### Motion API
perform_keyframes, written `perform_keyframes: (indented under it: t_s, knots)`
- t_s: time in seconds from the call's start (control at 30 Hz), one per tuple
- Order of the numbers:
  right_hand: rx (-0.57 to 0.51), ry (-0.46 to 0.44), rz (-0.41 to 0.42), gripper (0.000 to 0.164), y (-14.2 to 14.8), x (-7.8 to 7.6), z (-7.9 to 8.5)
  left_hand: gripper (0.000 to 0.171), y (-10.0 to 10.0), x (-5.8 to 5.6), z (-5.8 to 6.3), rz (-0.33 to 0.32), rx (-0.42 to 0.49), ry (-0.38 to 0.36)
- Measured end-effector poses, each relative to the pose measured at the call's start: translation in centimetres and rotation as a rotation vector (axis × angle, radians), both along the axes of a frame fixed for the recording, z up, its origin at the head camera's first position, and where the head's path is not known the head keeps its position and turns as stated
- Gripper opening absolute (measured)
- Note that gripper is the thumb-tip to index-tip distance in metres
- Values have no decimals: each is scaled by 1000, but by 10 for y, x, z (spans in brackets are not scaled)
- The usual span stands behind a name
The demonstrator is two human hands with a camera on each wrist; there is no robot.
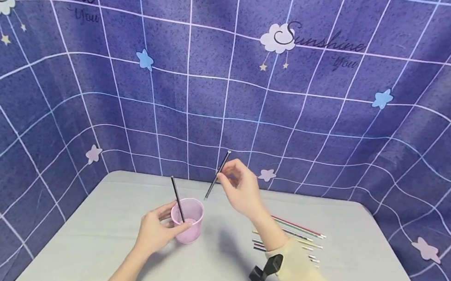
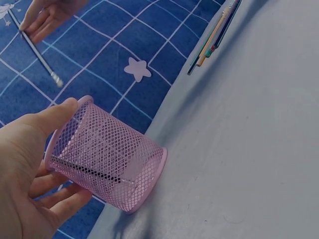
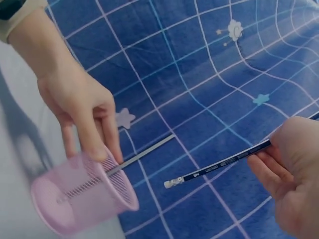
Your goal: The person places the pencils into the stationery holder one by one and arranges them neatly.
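My left hand [image 1: 154, 230] grips a pink mesh pencil cup [image 1: 192, 236] by its rim, thumb on the near side and fingers round the far side. One dark pencil [image 1: 175, 191] leans inside the cup, its upper part sticking out past the rim. Up and to the right of the cup, my right hand [image 1: 242, 186] pinches a second dark pencil [image 3: 219, 167] between thumb and fingers. This pencil is tilted, its white eraser end [image 3: 174, 183] lowest and pointing down near the cup, apart from the rim.
Several pencils [image 1: 299, 223] of different colours lie on the right of the pale table [image 1: 201, 277], partly hidden by my right forearm. A blue gridded cloth [image 1: 213, 97] hangs behind the table. A black wrist device [image 1: 267, 269] sits at my right sleeve.
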State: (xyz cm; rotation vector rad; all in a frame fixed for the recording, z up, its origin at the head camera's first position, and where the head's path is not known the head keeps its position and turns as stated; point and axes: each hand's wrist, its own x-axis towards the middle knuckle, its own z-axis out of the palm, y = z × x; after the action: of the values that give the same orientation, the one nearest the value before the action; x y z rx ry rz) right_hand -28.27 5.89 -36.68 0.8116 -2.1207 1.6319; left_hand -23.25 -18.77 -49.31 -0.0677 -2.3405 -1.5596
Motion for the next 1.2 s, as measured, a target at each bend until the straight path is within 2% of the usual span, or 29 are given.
perform_keyframes:
  t_s: [0.17,0.33,0.43,0.6,0.77,0.87,1.2]
  knots:
    - [4,-32,20,10,-17,-3,-15,79,-2,1,0,-12,-13,29]
    - [21,-66,42,8,-32,-14,-33,78,-5,0,0,-5,-18,33]
    - [76,-71,40,8,-40,-19,-44,78,-6,-1,1,-3,-22,27]
    - [229,-35,44,6,-52,-21,-57,79,-5,1,0,-7,-22,16]
    - [395,42,7,5,-59,-25,-62,78,-2,1,-1,-16,-11,32]
    - [461,58,-11,5,-63,-27,-64,78,-1,0,-1,-17,-12,30]
    - [574,55,-46,6,-76,-25,-60,79,-3,3,-3,0,-27,10]
